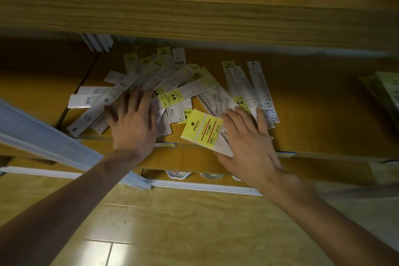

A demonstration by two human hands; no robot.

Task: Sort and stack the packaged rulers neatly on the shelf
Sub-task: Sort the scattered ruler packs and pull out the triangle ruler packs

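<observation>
**Wooden shelf, rulers mostly unsorted**

Near edge: right hand (248,136) lies with fingers spread on a yellow-carded pack (203,128), thumb seemingly under it; whether it grasps, cannot tell. Left hand (133,119) rests flat, fingers straight, on the loose heap (151,86) of rulers. Right of centre, a small group (252,90) lies roughly aligned. Judgement: early stage; the heap on the shelf (313,114) remains fanned and crossed, no neat stack visible.
</observation>
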